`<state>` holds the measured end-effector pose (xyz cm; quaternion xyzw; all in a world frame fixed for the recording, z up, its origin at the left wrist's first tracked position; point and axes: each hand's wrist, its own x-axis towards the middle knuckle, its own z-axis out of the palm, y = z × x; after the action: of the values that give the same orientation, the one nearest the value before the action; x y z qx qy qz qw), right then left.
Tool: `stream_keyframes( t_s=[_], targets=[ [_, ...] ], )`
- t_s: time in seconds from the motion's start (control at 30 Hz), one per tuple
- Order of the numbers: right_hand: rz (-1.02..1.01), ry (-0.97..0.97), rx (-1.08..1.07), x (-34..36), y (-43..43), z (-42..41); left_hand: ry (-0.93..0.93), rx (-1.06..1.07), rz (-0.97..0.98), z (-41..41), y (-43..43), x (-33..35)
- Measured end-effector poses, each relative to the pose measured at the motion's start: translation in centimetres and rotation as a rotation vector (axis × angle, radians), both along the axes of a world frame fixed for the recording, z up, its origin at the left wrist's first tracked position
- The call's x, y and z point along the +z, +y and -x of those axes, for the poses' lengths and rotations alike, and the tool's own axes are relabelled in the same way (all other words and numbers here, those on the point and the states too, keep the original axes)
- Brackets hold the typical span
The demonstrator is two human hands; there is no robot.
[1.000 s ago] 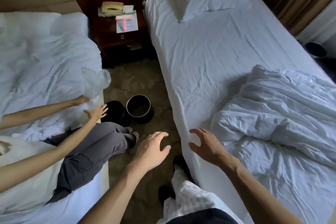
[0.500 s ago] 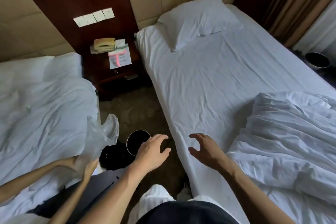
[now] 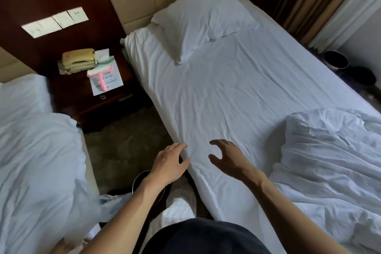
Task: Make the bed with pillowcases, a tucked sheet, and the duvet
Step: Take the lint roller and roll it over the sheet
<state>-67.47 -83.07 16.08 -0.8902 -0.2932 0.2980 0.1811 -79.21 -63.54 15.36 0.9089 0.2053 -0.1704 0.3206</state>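
Your left hand [image 3: 169,164] and right hand [image 3: 227,155] hold nothing, fingers loosely bent, at the edge of the white sheet [image 3: 216,93].

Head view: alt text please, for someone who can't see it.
Left hand and right hand, open and empty, hover at the near edge of the white sheet. A pillow lies at the far end, a crumpled duvet nearer, on the right.

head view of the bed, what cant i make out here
- Duvet: cut off by the right and bottom edges of the head view, so its full spread is unknown.
- Sheet: the far side drops out of sight, so the tuck there is hidden.
- Bin: mostly covered by the left forearm.
- Card on the nightstand: print too small to read.
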Motion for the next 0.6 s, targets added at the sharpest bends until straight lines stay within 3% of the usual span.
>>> stream_keyframes(
  t_s=[0.23, 0.6],
  targets=[
    [-0.016, -0.042, 0.016, 1.7, 10.2, -5.9, -0.026, -0.05, -0.075, -6.1, 9.5, 0.2],
    [-0.126, -0.052, 0.178, 3.0, 18.0, -9.2, -0.058, 0.024, -0.158, -8.6, 14.2, 2.5]
  ],
)
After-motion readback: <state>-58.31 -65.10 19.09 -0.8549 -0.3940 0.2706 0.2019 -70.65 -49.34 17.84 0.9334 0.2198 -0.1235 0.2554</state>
